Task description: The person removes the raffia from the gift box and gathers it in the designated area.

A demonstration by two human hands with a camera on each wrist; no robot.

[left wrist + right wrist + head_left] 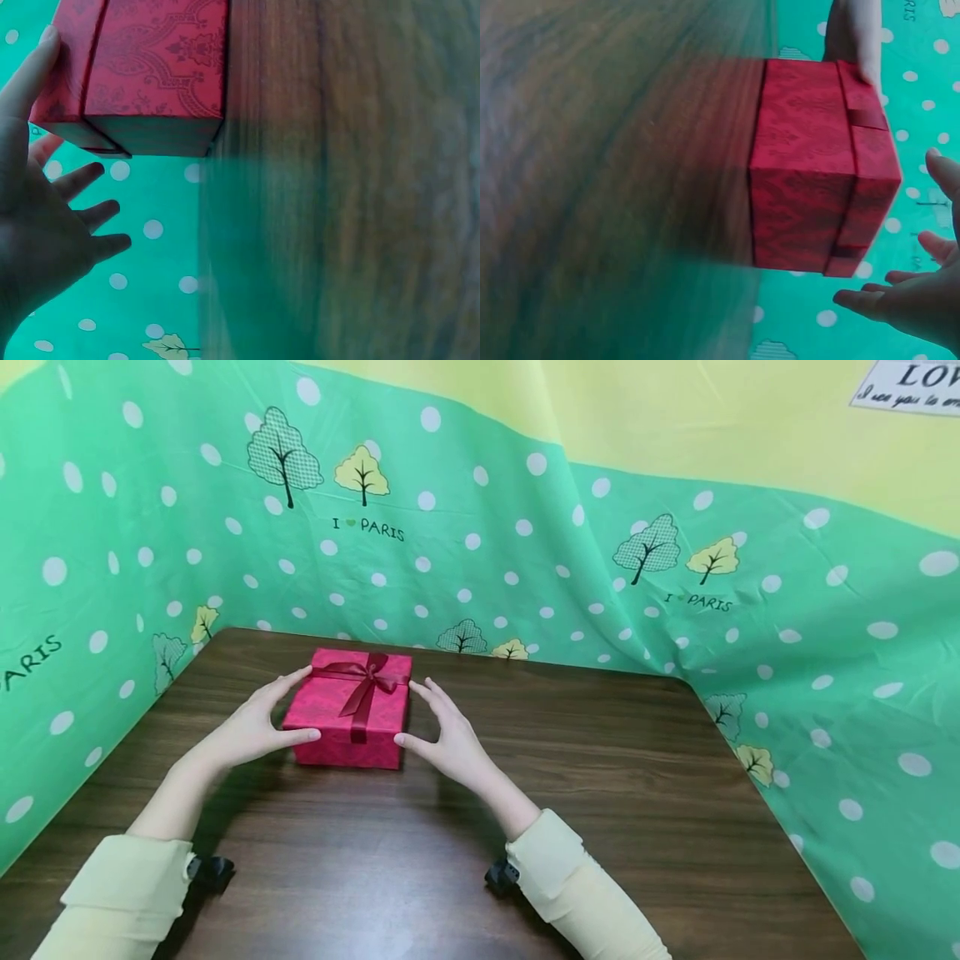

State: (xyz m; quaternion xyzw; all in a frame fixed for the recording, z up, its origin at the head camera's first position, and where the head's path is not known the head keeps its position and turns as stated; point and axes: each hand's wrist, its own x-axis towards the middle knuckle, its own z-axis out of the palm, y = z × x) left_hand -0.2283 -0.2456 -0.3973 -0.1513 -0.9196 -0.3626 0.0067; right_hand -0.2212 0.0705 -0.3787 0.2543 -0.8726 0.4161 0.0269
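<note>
Where the box (330, 707) sits: near far edge of surface (615, 793)
Left grip (251, 723): spread, unclasped, thumb (43, 56) at lid (73, 82)
Right grip (454, 737): spread, empty

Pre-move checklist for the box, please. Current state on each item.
1. Red patterned square gift box flat on dark-brown wood-grain table: ok.
2. Matching red lid on: ok.
3. Dark-red ribbon bow tied: ok.
4. Bare left hand at lid: ok, thumb appears to touch.
5. Bare right hand touching box: not ok, right wrist view shows a gap.
6. Contents: cannot tell, lid covers them.
</note>
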